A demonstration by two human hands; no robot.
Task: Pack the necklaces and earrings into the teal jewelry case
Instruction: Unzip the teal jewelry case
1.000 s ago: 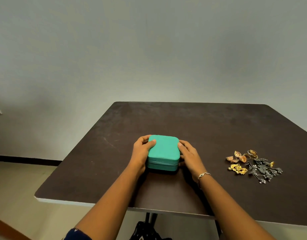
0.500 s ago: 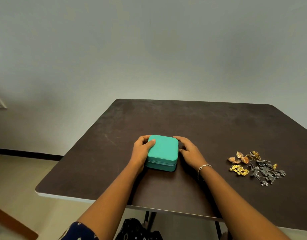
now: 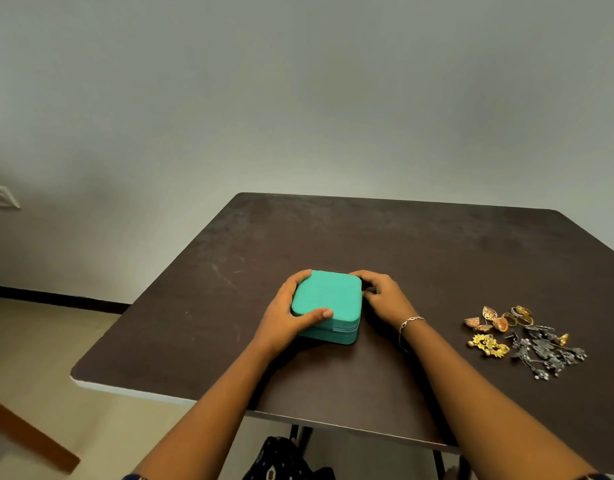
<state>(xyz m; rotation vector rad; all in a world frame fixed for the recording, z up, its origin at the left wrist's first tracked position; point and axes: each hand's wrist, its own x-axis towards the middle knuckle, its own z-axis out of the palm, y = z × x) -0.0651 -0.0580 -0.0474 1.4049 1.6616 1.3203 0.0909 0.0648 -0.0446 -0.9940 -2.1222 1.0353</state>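
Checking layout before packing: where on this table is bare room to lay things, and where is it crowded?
Bare: the table beyond the teal case, the stretch left of the left hand, the strip between the right hand and the jewelry pile. Crowded: that pile near the right edge, and the case, gripped by both hands.
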